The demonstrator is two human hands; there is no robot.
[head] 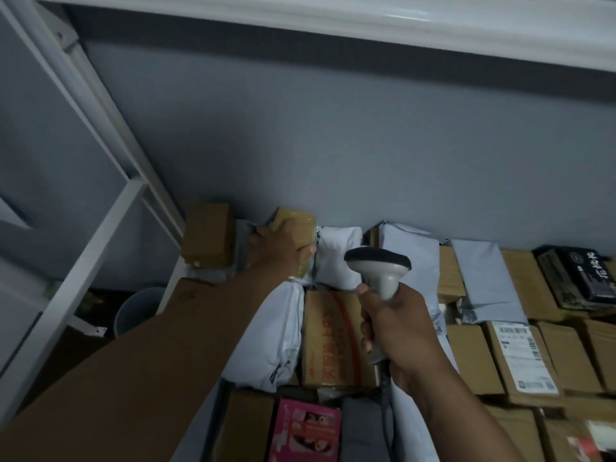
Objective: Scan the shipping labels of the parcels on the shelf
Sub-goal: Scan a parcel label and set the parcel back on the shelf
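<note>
My left hand [278, 251] reaches to the back of the shelf and grips a small taped brown parcel [296, 225] against the grey wall. My right hand [396, 328] holds a grey handheld barcode scanner [378, 266] by its handle, its dark head pointing toward the wall, just right of the gripped parcel. A cable hangs down from the scanner's handle. No label shows on the parcel in my left hand. Below the scanner lies a brown carton with red print [330, 341].
Several parcels pack the shelf: a brown box [206, 233] at the back left, white poly mailers [340, 258], a box with a white shipping label [520, 353], a black box [580, 278], a pink package [306, 431]. A white shelf post [76, 271] stands left, and a shelf board [366, 25] runs overhead.
</note>
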